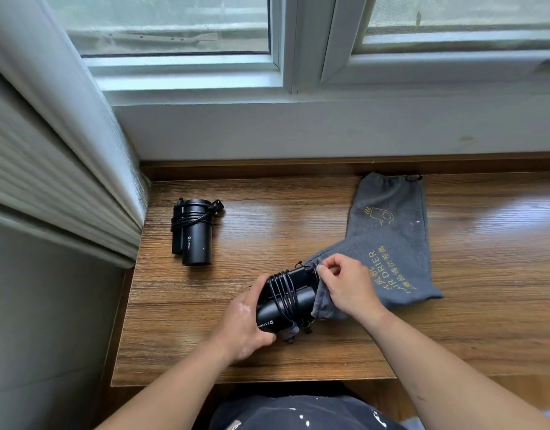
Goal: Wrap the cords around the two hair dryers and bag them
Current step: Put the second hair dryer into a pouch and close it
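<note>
Lower centre: left hand point(242, 325) wrapped round the cord-bound hair dryer point(284, 307), right hand point(345, 287) pinching the hem of the limp grey bag point(391, 252) over its nose. Likely hard, smooth, weighty; best gripped across the cord turns. Farther, upper left: second hair dryer point(195, 235), wrapped, lying alone on the wooden ledge point(267, 218).

The far hair dryer point(194, 232) lies on the table point(267, 218) at the back left, beside the curtain point(66, 150); the near hair dryer point(283, 302) lies in front, between the left hand point(242, 324) and the right hand point(345, 287) (its right end sits in the mouth of the bag point(391, 243)); the bag stretches right and back toward the window point(174, 26).
</note>
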